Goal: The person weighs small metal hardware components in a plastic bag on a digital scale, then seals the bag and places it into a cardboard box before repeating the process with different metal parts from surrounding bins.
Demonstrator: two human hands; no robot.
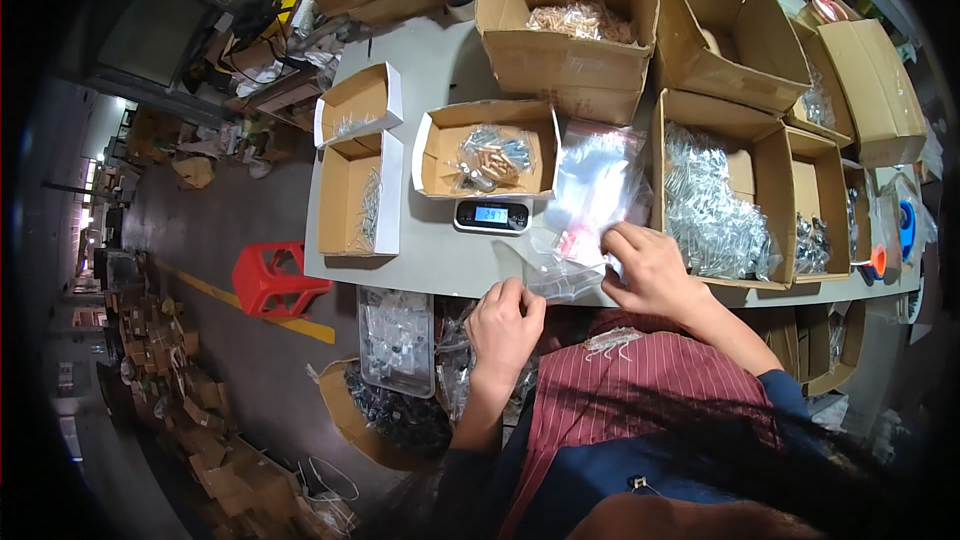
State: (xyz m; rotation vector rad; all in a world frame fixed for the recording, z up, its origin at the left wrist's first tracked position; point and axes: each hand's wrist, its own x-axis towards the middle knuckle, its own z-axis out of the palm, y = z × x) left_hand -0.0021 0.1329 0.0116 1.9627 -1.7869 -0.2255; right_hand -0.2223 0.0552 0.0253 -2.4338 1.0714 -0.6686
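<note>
A clear plastic bag lies at the table's near edge between my hands. My right hand is closed in a pinch on the bag's right side. My left hand is curled shut just beyond the near edge, against the bag's left corner; its fingertips are hidden, so what they hold cannot be made out. Behind the bag lies a stack of flat zip bags with red print. A small digital scale with a lit display carries an open carton tray holding a bag of screws and copper-coloured plugs.
Two small cartons with thin metal parts stand left. On the right, a large carton holds many bagged screws. Deep cartons line the back. A red stool and a clear bin stand beyond the table's near-left side.
</note>
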